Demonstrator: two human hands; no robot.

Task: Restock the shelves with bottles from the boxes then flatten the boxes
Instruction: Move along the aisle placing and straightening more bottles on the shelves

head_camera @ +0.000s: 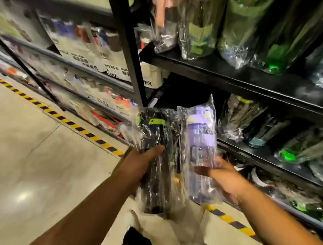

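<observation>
My left hand [141, 160] grips a black bottle [158, 140] with a green lid, wrapped in clear plastic and held upright. Beside it, my right hand [223, 176] holds a purple bottle [199, 139] in its own clear bag, lid up. Both bottles hover in front of the black shelving, at the height of the middle shelf [254, 154]. Under them lies the pale cardboard of an open box [184, 231]; its inside is hidden.
The upper shelf [243, 79] carries green and clear wrapped bottles; the middle shelf holds several dark and green ones lying down. A black upright post [126, 36] stands left of the bottles. Boxed goods fill the racks further left. Yellow-black floor tape [65, 119] runs along the shelf base.
</observation>
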